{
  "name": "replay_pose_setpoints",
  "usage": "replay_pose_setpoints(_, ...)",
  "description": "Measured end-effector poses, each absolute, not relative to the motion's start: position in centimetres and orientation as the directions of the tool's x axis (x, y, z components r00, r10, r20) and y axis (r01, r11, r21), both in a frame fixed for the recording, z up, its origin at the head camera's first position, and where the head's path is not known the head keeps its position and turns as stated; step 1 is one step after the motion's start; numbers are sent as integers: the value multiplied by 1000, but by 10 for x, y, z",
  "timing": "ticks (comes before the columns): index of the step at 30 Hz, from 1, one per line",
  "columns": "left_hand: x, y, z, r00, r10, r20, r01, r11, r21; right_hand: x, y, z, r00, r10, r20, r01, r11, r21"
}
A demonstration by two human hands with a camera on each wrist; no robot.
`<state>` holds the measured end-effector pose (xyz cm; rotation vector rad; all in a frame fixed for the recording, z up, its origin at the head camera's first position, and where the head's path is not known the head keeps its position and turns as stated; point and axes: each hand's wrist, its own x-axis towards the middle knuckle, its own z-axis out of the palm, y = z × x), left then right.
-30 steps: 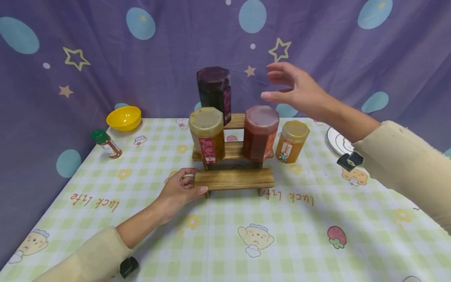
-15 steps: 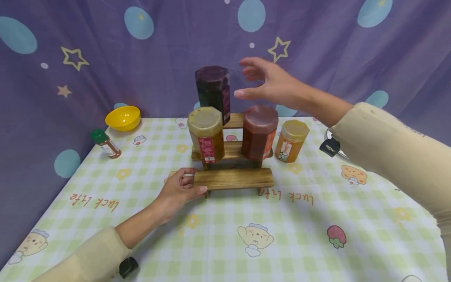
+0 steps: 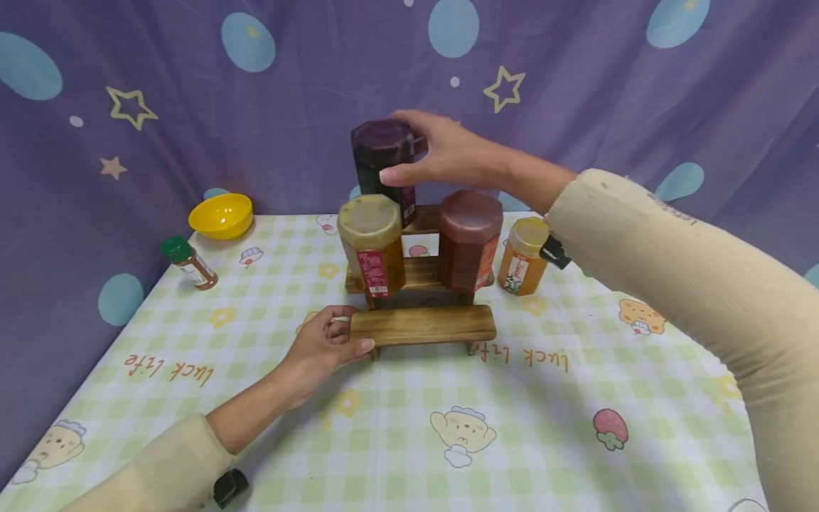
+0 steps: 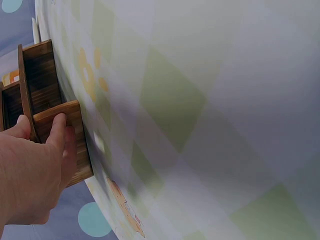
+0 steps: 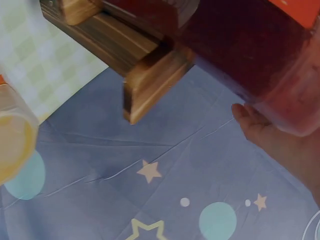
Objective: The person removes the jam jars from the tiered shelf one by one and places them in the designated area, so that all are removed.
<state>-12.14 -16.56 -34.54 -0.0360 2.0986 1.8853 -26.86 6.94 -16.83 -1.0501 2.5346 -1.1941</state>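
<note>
A three-tier wooden stand (image 3: 424, 324) rises at the middle of the table. My left hand (image 3: 320, 348) grips the left end of its lowest step, as the left wrist view also shows. At the top tier's left stands a dark purple jar (image 3: 382, 153); my right hand (image 3: 451, 153) reaches round it from the right, thumb in front, fingers behind and mostly hidden. On the middle tier are a yellow jar with a pink label (image 3: 373, 238) at left and a red jar (image 3: 470, 238) at right. The red jar blocks much of the right wrist view.
A smaller orange-yellow jar (image 3: 521, 263) stands on the checked tablecloth (image 3: 544, 427) right of the stand, close to my right sleeve. At the left are a yellow bowl (image 3: 221, 217) and a green-capped spice bottle (image 3: 190, 263). A purple curtain (image 3: 307, 85) hangs behind.
My right hand has moved left, from above the red jar to round the dark purple jar. My left hand and the jars stay where they were. The right sleeve now covers the plate.
</note>
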Motion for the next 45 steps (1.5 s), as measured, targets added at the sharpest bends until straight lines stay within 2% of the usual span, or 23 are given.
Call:
replay_pose_setpoints(10,-120,-166,-344,-947,199,-253,-233,117,965,-266,58,-164,-765,-619,180,-560,500,-660)
replay_pose_setpoints(34,-120,-164,-342,-946,183,-267,-246,129,961,-269,63,-162,-749,-630,207,-556,426,-714)
replay_pose_setpoints(45,-122,-163,-344,-946,189,-263,-242,124,962,-268,91,-148,-797,-548,253,-521,413,-747)
